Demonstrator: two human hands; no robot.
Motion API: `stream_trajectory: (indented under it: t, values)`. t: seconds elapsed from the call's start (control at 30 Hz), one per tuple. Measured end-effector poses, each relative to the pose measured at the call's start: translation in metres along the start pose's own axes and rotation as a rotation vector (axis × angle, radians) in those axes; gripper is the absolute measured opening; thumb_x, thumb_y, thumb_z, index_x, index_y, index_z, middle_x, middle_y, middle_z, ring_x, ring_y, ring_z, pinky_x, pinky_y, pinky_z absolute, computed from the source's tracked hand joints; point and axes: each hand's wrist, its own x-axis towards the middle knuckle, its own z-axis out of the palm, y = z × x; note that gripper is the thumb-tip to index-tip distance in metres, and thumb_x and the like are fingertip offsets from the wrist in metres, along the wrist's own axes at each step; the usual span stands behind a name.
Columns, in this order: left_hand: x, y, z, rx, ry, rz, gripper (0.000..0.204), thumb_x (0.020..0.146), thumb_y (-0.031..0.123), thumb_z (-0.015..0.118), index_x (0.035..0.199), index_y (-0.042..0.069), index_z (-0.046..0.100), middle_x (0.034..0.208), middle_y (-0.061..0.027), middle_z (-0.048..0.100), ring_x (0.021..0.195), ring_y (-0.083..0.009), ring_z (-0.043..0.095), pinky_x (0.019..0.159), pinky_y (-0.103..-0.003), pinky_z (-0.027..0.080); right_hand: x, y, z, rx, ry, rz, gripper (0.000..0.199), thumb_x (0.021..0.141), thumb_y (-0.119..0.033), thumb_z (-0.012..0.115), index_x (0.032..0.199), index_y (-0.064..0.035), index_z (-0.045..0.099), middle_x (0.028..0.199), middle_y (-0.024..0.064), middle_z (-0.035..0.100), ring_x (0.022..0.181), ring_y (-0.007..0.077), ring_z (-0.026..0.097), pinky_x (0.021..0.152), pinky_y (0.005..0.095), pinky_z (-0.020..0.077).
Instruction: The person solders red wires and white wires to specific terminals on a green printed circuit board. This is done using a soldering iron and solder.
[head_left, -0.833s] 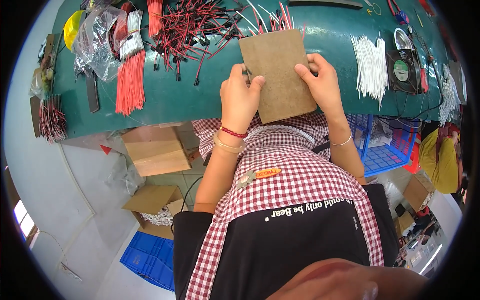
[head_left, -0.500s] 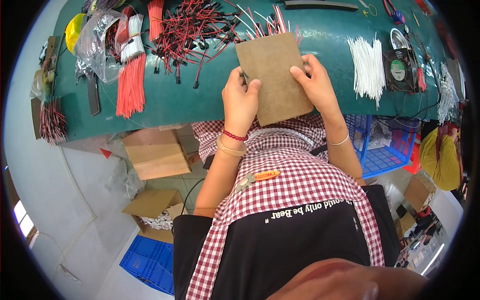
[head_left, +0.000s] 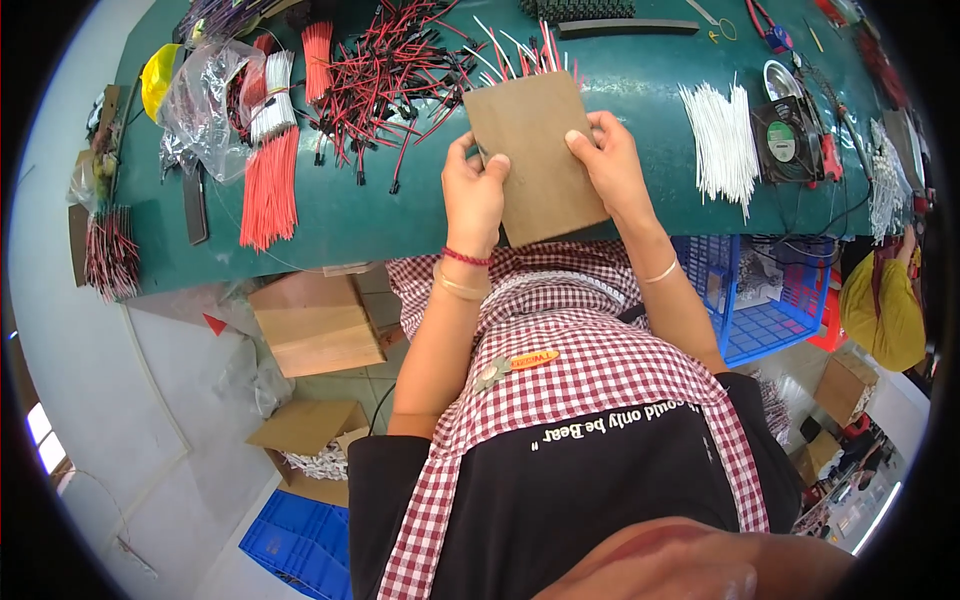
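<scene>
A flat brown rectangular board (head_left: pixel 540 165) is held tilted at the near edge of the green table. My left hand (head_left: pixel 474 190) grips its left edge, thumb on the upper face and fingers behind. On the opposite edge my right hand (head_left: pixel 612 165) is closed in the same way. Red and white wires (head_left: pixel 520 52) stick out past the board's far edge; their lower ends are hidden, so I cannot tell whether they lie under it or are held with it. To the left of them spreads a heap of red and black wires with black connectors (head_left: pixel 385 75).
Bundles of red wires (head_left: pixel 270 190) and a clear plastic bag (head_left: pixel 205 110) lie at the left. White wires (head_left: pixel 720 145) and a black fan (head_left: pixel 790 140) are on the right. Below the table are a blue crate (head_left: pixel 770 325) and cardboard boxes (head_left: pixel 318 325).
The view has shifted slightly. The board and both hands stay together in nearly the same pose, a little further left in the picture. Neither hand has let go.
</scene>
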Motion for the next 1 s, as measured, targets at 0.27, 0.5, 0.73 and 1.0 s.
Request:
stream_trajectory:
  t: [0.27, 0.5, 0.73, 1.0]
  values:
    - [0.043, 0.016, 0.003, -0.294, -0.201, 0.049, 0.038, 0.094, 0.005, 0.049, 0.131, -0.005, 0.045, 0.117, -0.0134, 0.063, 0.105, -0.0209, 0.062, 0.095, -0.034, 0.048, 0.059, -0.012, 0.017, 0.189, -0.16, -0.069, 0.02, 0.093, -0.009, 0.062, 0.109, -0.0007, 0.052, 0.093, 0.0081, 0.068, 0.082, 0.0113, 0.063, 0.074, 0.0258, 0.0507]
    - [0.043, 0.066, 0.006, -0.334, -0.327, 0.124, 0.033, 0.101, 0.014, 0.046, 0.131, 0.001, 0.048, 0.129, -0.0094, 0.057, 0.116, -0.0199, 0.056, 0.102, -0.037, 0.044, 0.067, -0.059, 0.028, 0.265, -0.173, -0.277, 0.018, 0.093, -0.007, 0.062, 0.106, -0.0004, 0.052, 0.089, 0.0065, 0.066, 0.078, 0.0097, 0.06, 0.069, 0.0262, 0.0493]
    - [-0.015, 0.097, 0.02, -0.142, -0.408, 0.328, 0.038, 0.1, 0.01, 0.045, 0.136, -0.001, 0.044, 0.124, -0.0098, 0.059, 0.109, -0.0167, 0.059, 0.096, -0.031, 0.047, 0.016, -0.087, 0.005, 0.459, -0.194, -0.395, 0.027, 0.093, -0.006, 0.062, 0.117, -0.0008, 0.051, 0.11, 0.0091, 0.066, 0.099, 0.0111, 0.059, 0.09, 0.0276, 0.0461]
    - [-0.058, 0.038, 0.028, 0.438, -0.519, 0.587, 0.049, 0.091, 0.003, 0.053, 0.138, -0.006, 0.041, 0.109, -0.0274, 0.062, 0.095, -0.0354, 0.068, 0.08, -0.034, 0.052, -0.046, -0.021, -0.038, 0.612, -0.093, -0.134, 0.052, 0.093, -0.011, 0.064, 0.14, -0.0036, 0.043, 0.132, 0.0093, 0.056, 0.125, 0.0222, 0.051, 0.109, 0.0356, 0.0352]
